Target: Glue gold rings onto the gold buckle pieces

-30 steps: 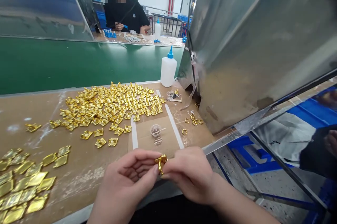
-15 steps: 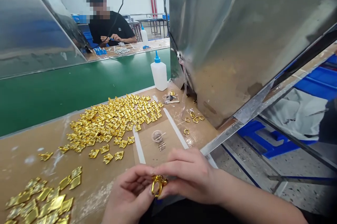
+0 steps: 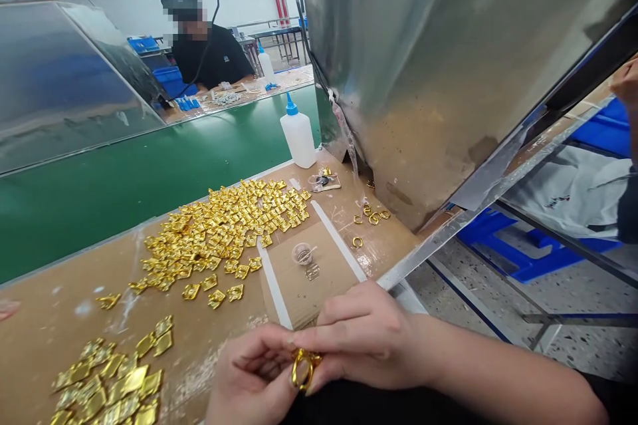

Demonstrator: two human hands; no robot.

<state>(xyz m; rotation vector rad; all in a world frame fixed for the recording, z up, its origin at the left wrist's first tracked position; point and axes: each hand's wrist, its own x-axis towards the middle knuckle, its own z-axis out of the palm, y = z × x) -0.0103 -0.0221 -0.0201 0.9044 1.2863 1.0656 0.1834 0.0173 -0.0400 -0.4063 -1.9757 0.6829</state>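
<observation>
A: Holding status?
B: Left hand (image 3: pixel 254 372) and right hand (image 3: pixel 366 338): grip of each closed on 1 gold ring (image 3: pixel 312 360), at the near edge of the bench (image 3: pixel 204 328).
A: Surrounding parts?
B: Gold plate pile (image 3: pixel 224 232), far left; loose rings (image 3: pixel 374 219), right; white bottle (image 3: pixel 298 138), far.

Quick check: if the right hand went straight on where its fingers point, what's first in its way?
Most likely the left hand, just ahead of the right hand at the gold ring piece; whether the hands touch is unclear.
</observation>
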